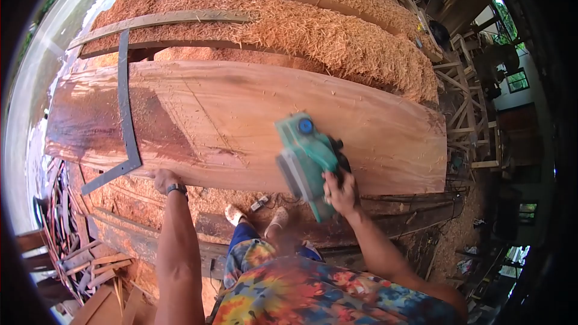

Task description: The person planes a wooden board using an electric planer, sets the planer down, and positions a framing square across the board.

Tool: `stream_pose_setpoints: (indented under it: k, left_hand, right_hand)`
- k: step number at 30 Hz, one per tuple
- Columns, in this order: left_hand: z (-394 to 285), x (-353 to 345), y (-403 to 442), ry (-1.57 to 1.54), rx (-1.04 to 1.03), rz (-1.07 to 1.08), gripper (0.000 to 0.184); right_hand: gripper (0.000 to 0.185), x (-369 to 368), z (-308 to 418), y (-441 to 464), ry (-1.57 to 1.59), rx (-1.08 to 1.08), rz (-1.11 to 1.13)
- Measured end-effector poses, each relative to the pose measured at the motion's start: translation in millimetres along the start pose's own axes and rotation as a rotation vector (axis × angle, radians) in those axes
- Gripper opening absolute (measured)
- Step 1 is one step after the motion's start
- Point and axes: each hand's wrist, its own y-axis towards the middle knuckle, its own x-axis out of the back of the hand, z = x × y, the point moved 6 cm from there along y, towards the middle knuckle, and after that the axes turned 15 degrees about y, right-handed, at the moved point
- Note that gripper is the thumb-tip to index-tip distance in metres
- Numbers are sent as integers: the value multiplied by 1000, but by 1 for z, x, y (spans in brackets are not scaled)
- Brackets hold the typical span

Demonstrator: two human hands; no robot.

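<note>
A: Largest first?
B: Shavings (313, 24), heaped across the upper frame. Below them, the wooden slab (385, 144), spanning left to right through mid-frame.
A: Power planer (310, 150)?
B: Just right of centre, above the slab's near side in view. Blurred; cannot tell whether it touches the wood.
A: Metal square (125, 96)?
B: Left of frame, long arm across the slab, corner near the lower edge.
A: Hands?
B: Right hand (341, 192) wrapped round the planer's handle. Left hand (165, 180) bunched at the slab's near edge, lower left; fingertips hidden, so cannot tell if it grips.
A: Stage?
B: Surfacing, by my reading: the planer is in hand, loose curls on the wood.
A: Next move calls for?
B: Sole flat, steady pressure, blade clear of the square and left hand.
</note>
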Motion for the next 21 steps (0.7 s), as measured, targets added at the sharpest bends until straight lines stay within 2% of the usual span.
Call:
stream_pose_setpoints:
  k: [6,9,10,11,16,20,21]
  left_hand:
    - [2,-5,19,115,-15,-29,92]
    - [-3,2,-2,83,-22,11,91]
    - [-4,2,1,116,-69,-20,91]
    - [-1,1,0,101,-62,0,91]
    - [-4,8,-14,64,-43,24,89]
    - [-4,7,-8,94,-53,-10,87]
    - [-3,2,0,102,-64,0,87]
  right_hand:
    - [35,-85,46,158,-12,289,34]
    - [43,-117,54,243,-71,268,73]
    - [59,-121,61,263,-224,185,56]
    - [61,-131,71,264,-84,186,94]
    - [54,-130,66,250,-25,78,133]
    - [40,-97,41,159,105,189,167]
    - [41,-87,32,124,109,155,160]
